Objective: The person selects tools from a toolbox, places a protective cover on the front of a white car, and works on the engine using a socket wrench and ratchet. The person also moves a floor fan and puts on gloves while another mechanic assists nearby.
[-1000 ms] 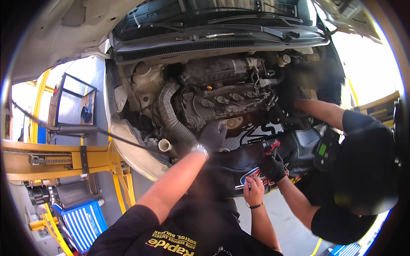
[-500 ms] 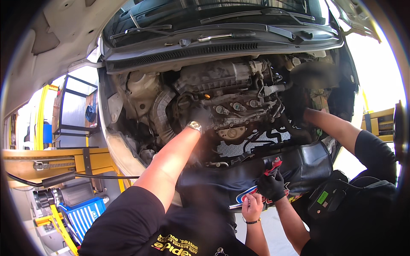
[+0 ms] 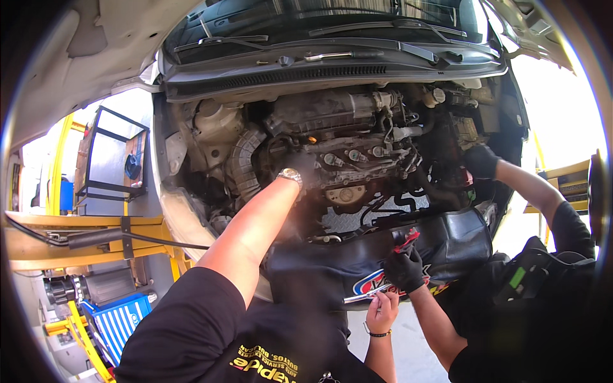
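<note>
My left hand [image 3: 299,165], dark-gloved with a watch at the wrist, reaches onto the left end of the engine's top [image 3: 354,159], near a row of round coil tops and an orange loop [image 3: 312,140]. Its fingers are blurred against the dark parts. Lower down, my bare right hand [image 3: 384,305] grips a long chrome tool [image 3: 356,299], held across the black fender cover [image 3: 456,236] on the car's front. Just above it, a co-worker's gloved hand [image 3: 404,271] holds a red tool [image 3: 407,240].
The co-worker's other glove [image 3: 482,163] reaches into the engine bay's right side. A ribbed hose [image 3: 246,159] runs left of the engine; a wrench [image 3: 319,57] rests below the windshield. At left stand yellow lift arms [image 3: 83,226], a metal frame [image 3: 112,156] and a blue slatted object [image 3: 118,319].
My left hand has moved up onto the engine's top. My right hand stays low with the chrome tool. The co-worker's far hand has come into clearer view at the bay's right.
</note>
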The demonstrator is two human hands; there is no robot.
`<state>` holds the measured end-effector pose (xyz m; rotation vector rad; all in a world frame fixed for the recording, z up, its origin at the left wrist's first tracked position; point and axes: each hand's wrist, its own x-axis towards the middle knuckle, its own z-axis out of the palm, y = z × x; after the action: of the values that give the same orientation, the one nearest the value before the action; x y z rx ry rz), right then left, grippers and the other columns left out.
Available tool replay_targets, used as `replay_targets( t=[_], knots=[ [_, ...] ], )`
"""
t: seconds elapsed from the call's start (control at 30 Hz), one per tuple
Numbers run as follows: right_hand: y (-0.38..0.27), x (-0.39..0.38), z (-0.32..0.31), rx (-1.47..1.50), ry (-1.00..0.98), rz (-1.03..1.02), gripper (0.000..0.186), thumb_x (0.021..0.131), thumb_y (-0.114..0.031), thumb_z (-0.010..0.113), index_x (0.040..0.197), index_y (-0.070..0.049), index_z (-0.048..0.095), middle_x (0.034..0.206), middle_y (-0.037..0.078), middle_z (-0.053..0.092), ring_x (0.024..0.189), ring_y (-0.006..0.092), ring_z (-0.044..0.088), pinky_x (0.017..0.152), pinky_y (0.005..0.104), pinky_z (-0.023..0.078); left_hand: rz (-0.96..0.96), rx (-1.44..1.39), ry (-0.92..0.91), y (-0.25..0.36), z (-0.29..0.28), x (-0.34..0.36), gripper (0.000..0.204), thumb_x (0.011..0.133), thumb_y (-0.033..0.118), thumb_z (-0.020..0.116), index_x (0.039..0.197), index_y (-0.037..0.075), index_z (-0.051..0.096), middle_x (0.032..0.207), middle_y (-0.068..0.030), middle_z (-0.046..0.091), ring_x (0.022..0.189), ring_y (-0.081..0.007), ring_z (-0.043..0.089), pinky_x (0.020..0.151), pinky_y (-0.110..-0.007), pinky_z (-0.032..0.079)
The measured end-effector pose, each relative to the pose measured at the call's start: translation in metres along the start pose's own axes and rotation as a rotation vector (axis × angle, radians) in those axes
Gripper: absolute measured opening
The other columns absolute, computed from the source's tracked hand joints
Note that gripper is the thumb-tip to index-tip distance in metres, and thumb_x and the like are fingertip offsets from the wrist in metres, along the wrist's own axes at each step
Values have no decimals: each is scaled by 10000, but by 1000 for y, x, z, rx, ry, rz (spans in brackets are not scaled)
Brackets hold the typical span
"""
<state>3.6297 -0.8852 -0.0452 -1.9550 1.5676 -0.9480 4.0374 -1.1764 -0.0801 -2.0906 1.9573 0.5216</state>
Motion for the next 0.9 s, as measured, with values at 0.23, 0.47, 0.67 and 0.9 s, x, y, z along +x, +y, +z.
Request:
replay_targets(
  t=[0.23, 0.47, 0.67, 0.9],
  knots=[
    [7, 4, 0, 4, -27, -4, 141, 863, -5, 661, 1002, 2, 686, 948, 161, 617, 775, 323, 649, 641, 411, 531, -2, -124, -62, 9, -24, -15, 783, 768, 494, 775, 1420, 104, 584, 1394, -211, 585, 1323, -374, 542, 1129, -451, 438],
    [10, 34, -7, 52, 30, -49, 166, 881, 52, 625, 1035, 26, 681, 961, 159, 592, 765, 259, 609, 636, 349, 492, 106, -35, -92, 7, -40, -11, 811, 760, 466, 796, 1441, 95, 557, 1425, -242, 554, 1310, -386, 559, 1101, -434, 469],
    [34, 28, -4, 17, 24, -7, 163, 880, -7, 663, 1035, 12, 708, 971, 163, 635, 800, 321, 661, 679, 414, 548, 174, 33, -12, 31, -46, -1, 525, 847, 266, 680, 1335, 78, 647, 1324, -197, 657, 1276, -366, 616, 1047, -467, 525],
    [29, 35, -11, -15, -3, -83, 157, 871, -37, 671, 1023, -22, 709, 972, 139, 637, 822, 325, 661, 684, 415, 543, 193, 189, -104, 69, -66, -25, 448, 870, 198, 672, 1307, 105, 642, 1222, -174, 707, 1150, -365, 674, 964, -480, 554]
  ],
)
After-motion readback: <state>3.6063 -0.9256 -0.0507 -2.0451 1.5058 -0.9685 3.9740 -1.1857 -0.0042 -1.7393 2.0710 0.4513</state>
